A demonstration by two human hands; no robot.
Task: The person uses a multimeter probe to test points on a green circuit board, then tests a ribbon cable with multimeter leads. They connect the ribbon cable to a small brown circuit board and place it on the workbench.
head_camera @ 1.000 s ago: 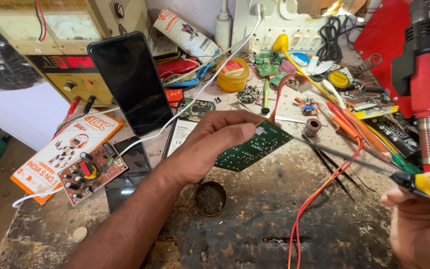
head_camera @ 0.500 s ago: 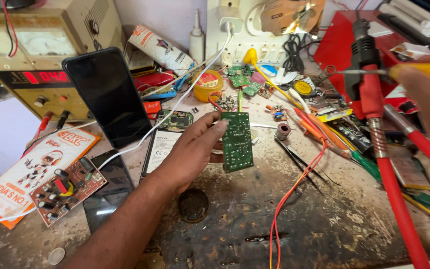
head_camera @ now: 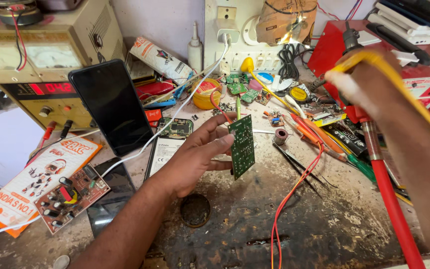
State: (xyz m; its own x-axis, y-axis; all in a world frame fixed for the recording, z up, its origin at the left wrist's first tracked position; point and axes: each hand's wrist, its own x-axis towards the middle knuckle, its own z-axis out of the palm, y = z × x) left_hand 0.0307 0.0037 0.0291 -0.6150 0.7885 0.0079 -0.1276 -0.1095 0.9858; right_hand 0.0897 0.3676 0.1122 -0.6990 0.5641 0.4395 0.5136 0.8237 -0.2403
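My left hand point(head_camera: 195, 154) grips a small green circuit board point(head_camera: 243, 147) by its left edge. It holds the board nearly upright just above the stained workbench point(head_camera: 284, 234). Red and orange wires point(head_camera: 287, 204) run from the board's area down toward the front edge. My right hand point(head_camera: 362, 84) is raised at the right, blurred, and closed around a thin yellow-handled tool point(head_camera: 404, 87). It hovers near a red soldering tool with a metal spring point(head_camera: 386, 199), well to the right of the board.
A black phone point(head_camera: 111, 107) leans on a beige power supply point(head_camera: 36, 60) at the left. In front lie an orange packet point(head_camera: 23, 192), a brown circuit board point(head_camera: 70, 197) and a round tin lid point(head_camera: 195, 210). Tweezers point(head_camera: 294, 167), small parts and a red box point(head_camera: 424, 65) crowd the right.
My left hand has turned the green board from lying flat to standing on edge. My right hand rose from the lower right to the upper right with the yellow-handled tool.
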